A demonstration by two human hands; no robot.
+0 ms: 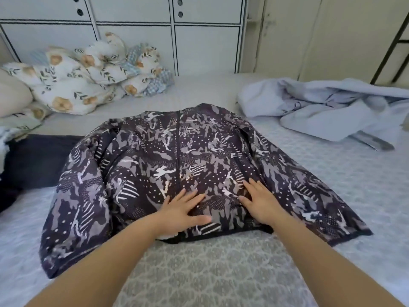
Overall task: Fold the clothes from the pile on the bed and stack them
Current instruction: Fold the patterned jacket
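Two bare hands lie flat on one garment, listed as follows.

Item 1: patterned jacket (pixel 199 165), dark with grey and white camouflage-like print, dots and stripes. Spread front-up on the bed (pixel 221 273), zip running down its middle, hem nearest the wearer of the camera, collar end toward the far wall. Both sleeves splay outward and down to either side.

Item 2: left hand (pixel 183 211), palm down on the lower front of the jacket, just left of the zip line; fingers straight and spread, gripping nothing.

Item 3: right hand (pixel 261 202), palm down on the jacket just right of the zip, near the hem; fingers extended and relaxed, gripping nothing. The two hands sit near each other but apart.

Item 4: pale blue garment pile (pixel 332 107), crumpled, at the far right of the bed, well apart from the jacket.

Item 5: dark navy cloth (pixel 33 160), lying at the left, touching or tucked under the jacket's left sleeve; which one cannot be told.

Item 6: floral bedding (pixel 84 78), bunched at the far left against white cabinet doors (pixel 137 47).

Item 7: cream pillow (pixel 11 96), at the left edge beside the floral bedding.
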